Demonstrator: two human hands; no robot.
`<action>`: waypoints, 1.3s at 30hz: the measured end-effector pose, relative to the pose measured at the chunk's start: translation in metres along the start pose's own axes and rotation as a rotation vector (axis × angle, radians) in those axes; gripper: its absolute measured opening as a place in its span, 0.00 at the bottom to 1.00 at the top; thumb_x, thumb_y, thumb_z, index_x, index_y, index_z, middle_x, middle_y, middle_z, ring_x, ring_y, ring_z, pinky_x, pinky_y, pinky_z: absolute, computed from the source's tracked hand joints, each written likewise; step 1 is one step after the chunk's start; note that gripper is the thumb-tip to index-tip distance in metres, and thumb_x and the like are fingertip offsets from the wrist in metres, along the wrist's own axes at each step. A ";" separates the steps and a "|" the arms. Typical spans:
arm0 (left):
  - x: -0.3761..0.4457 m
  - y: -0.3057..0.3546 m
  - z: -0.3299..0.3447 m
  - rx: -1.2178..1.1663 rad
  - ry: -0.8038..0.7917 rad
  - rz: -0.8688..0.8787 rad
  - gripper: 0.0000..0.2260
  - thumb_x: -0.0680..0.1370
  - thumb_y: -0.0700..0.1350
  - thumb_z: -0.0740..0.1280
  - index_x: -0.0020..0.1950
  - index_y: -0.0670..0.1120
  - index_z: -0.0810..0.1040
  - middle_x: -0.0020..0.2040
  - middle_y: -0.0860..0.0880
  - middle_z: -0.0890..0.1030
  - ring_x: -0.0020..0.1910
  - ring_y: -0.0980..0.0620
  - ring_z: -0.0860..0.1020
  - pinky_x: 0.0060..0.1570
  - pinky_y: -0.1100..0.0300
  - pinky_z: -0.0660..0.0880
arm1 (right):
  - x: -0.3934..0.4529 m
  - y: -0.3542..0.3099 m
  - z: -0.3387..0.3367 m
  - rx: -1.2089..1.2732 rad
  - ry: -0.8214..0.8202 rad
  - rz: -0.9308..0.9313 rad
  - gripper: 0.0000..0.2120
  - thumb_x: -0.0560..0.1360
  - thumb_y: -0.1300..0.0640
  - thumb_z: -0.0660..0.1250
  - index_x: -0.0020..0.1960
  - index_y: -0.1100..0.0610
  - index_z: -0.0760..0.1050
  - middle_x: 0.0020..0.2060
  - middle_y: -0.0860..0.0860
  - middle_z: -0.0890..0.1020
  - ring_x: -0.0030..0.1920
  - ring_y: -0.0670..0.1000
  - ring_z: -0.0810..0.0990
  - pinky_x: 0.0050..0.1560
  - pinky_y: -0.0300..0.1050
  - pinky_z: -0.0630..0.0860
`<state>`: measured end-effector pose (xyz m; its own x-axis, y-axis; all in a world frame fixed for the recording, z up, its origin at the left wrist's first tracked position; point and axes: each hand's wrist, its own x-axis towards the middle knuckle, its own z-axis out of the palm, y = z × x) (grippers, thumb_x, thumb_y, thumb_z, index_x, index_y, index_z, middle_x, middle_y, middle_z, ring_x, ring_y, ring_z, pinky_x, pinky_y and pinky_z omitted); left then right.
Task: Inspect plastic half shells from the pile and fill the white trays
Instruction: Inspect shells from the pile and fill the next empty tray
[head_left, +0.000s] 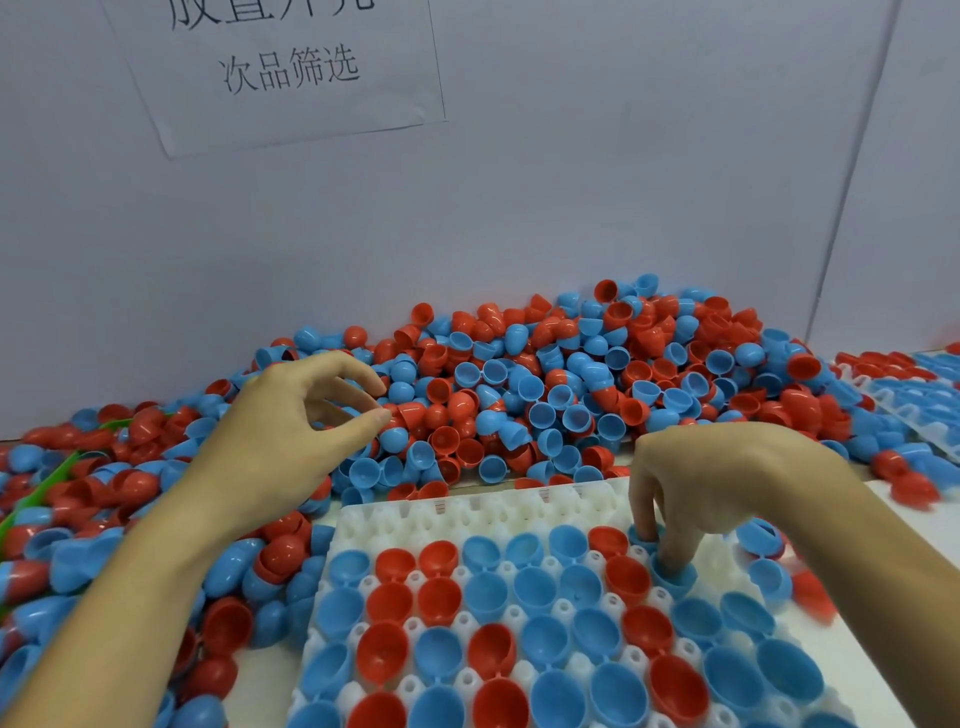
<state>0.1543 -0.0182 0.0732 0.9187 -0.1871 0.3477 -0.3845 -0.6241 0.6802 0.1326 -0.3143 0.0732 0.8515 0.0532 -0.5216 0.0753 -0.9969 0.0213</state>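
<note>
Blue half shell (673, 571) sits in white tray (483, 506) top-right cell, R hand (727, 478) fingertips curled down pinching it. L hand (291, 421) open, fingers loose, hovering over red/blue pile (571, 384) on counter, holding nothing.

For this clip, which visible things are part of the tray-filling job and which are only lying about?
In the job:
- pile of red and blue half shells
- white tray, partly filled
- blue shell under the right hand
- left hand reaching at the pile
- filled trays at far right

Lying about:
- paper sign on the wall
- green strip at left
</note>
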 end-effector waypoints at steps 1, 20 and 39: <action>0.002 -0.004 0.001 -0.007 -0.003 0.006 0.06 0.75 0.48 0.74 0.49 0.56 0.81 0.46 0.57 0.84 0.45 0.65 0.81 0.43 0.67 0.75 | 0.000 0.002 0.000 0.029 -0.007 -0.013 0.11 0.68 0.47 0.79 0.50 0.44 0.84 0.42 0.40 0.84 0.40 0.42 0.80 0.35 0.33 0.70; 0.005 -0.011 0.005 0.003 0.028 0.019 0.03 0.76 0.49 0.72 0.49 0.56 0.81 0.46 0.57 0.85 0.45 0.61 0.83 0.46 0.65 0.75 | 0.066 0.053 0.023 0.279 0.554 0.024 0.17 0.83 0.58 0.58 0.70 0.47 0.72 0.68 0.51 0.70 0.66 0.55 0.70 0.68 0.52 0.70; -0.001 0.012 0.025 -0.062 -0.073 0.094 0.02 0.76 0.49 0.72 0.47 0.57 0.82 0.44 0.59 0.84 0.44 0.59 0.83 0.49 0.58 0.80 | 0.041 0.037 0.003 0.828 0.752 -0.361 0.02 0.73 0.53 0.75 0.45 0.49 0.85 0.41 0.43 0.87 0.44 0.42 0.85 0.53 0.45 0.81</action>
<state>0.1515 -0.0447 0.0645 0.8816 -0.2989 0.3654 -0.4721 -0.5531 0.6864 0.1688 -0.3490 0.0503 0.9628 0.0845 0.2568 0.2505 -0.6360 -0.7299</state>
